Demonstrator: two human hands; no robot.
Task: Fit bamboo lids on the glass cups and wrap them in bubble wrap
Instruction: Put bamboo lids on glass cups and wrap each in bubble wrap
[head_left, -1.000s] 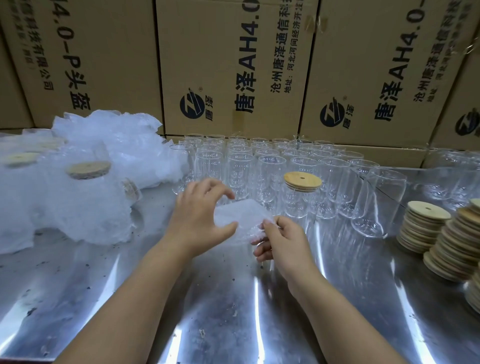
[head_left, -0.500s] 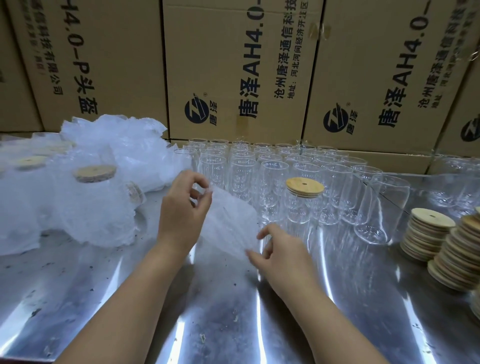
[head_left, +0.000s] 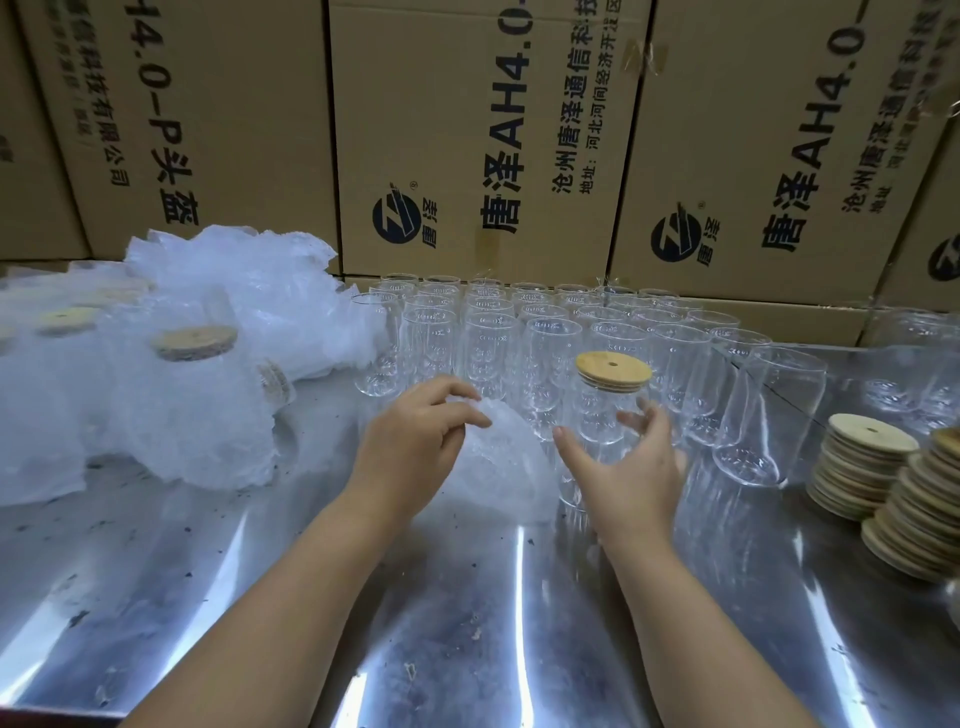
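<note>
Pinching a bubble wrap sheet (head_left: 501, 467) between thumb and fingertips, my left hand (head_left: 415, 447) is holding it just above the steel table (head_left: 467, 623). My right hand (head_left: 631, 467) is spread open, reaching around the lidded cup (head_left: 605, 415); I cannot tell if it is touching. Its bamboo lid (head_left: 614, 370) is sitting flat on top. Right of me, loose lids (head_left: 862, 467) are lying in stacks. Left, wrapped cups (head_left: 182, 405) are piling up. Behind, empty cups (head_left: 519, 332) are standing in rows. Farthest, cartons (head_left: 488, 140) are showing "唐泽 AH4.0".
</note>
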